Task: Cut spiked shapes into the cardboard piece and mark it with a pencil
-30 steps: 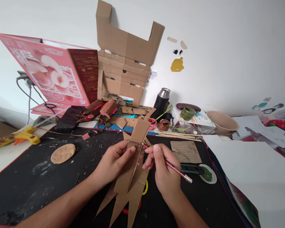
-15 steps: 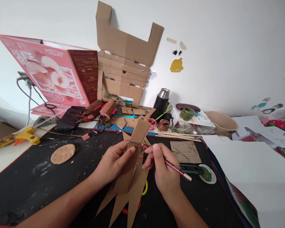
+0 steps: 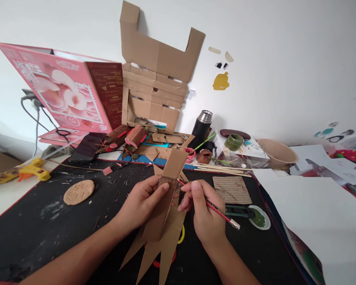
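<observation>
My left hand grips a folded cardboard strip, thumb on its front face near a crease. Behind the strip spreads a cardboard piece with long pointed ends, reaching down toward me; whether the two are joined I cannot tell. Between the thumb and fingers of my right hand is a red and black pencil with a white eraser end. Its tip meets the strip's right edge at the crease. Red and yellow rings show partly from under the pointed cardboard.
A round clay disc and a yellow glue gun lie left. Rightward are corrugated cardboard, a dark green cutter and a lid with green paint. Paint jars and a black flask stand behind.
The pencil has shifted very slightly, its eraser end a little to the right and down. The cardboard and my left hand stay almost where they were.
</observation>
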`<state>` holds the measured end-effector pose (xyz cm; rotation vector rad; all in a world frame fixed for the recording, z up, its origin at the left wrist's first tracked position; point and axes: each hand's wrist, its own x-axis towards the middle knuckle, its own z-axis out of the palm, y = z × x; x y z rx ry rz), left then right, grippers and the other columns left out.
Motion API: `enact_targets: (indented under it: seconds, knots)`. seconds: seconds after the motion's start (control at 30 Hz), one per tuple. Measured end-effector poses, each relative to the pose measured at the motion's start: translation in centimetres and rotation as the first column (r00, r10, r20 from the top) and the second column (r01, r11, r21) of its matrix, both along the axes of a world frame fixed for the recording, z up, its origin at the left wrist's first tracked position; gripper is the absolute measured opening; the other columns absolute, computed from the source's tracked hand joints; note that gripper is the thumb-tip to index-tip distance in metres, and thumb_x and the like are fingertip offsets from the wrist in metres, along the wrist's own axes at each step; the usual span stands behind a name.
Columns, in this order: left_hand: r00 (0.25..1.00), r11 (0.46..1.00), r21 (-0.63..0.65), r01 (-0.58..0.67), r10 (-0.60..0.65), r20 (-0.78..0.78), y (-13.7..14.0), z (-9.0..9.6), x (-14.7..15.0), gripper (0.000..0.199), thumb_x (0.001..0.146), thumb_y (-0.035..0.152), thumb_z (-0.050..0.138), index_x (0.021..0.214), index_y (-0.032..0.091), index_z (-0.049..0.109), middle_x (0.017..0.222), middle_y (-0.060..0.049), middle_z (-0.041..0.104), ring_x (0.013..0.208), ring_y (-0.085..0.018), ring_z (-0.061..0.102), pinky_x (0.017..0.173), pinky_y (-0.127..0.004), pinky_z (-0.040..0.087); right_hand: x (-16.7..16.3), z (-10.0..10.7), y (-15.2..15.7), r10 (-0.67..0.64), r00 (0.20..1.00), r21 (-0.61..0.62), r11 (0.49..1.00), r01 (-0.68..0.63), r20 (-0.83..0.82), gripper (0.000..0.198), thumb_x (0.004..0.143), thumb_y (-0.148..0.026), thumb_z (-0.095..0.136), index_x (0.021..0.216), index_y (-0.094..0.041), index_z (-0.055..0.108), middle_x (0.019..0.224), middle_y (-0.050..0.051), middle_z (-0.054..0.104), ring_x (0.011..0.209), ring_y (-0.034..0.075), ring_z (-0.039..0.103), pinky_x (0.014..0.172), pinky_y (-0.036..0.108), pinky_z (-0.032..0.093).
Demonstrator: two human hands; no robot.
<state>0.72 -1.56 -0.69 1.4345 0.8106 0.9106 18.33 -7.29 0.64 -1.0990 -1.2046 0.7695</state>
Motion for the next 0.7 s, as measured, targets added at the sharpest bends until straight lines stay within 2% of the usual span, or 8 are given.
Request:
enact_targets:
  seconds: [0.4, 0.57, 0.7]
  knots:
    - [1.000, 1.000, -0.028, 0.009, -0.009, 0.022, -0.11, 0.34, 0.15, 0.031, 0.100, 0.049, 0.067, 0.109, 0.021, 0.078, 0.089, -0.006, 0.079, 0.081, -0.023, 0.072, 0.077, -0.031, 0.057, -0.09, 0.17, 0.21, -0.003, 1.000, -0.029, 1.000, 0.003, 0.019, 0.044, 0.112, -0.051, 0.052, 0.089, -0.020, 0.072, 0.055, -0.002, 0.065, 0.050, 0.015, 0.067, 0.051, 0.025, 0.051]
    - [0.999, 1.000, -0.024, -0.017, 0.019, 0.044, -0.04, 0.82, 0.38, 0.035, 0.097, 0.053, 0.070, 0.100, 0.019, 0.079, 0.085, -0.005, 0.079, 0.074, -0.021, 0.071, 0.073, -0.030, 0.057, -0.07, 0.02, -0.07, 0.003, 1.000, 0.018, 1.000, -0.003, 0.005, 0.042, 0.113, -0.048, 0.052, 0.091, -0.020, 0.073, 0.057, -0.001, 0.067, 0.050, 0.015, 0.067, 0.052, 0.024, 0.050]
    - [0.981, 0.982, -0.175, -0.072, 0.101, 0.166, 0.50, 0.59, 0.32, 0.036, 0.091, 0.055, 0.077, 0.099, 0.019, 0.076, 0.090, -0.006, 0.082, 0.073, -0.021, 0.074, 0.072, -0.032, 0.060, -0.02, -0.08, -0.35, 0.051, 0.999, 0.058, 0.997, -0.052, 0.019, 0.041, 0.114, -0.045, 0.051, 0.092, -0.019, 0.074, 0.058, -0.001, 0.068, 0.051, 0.015, 0.067, 0.053, 0.024, 0.051]
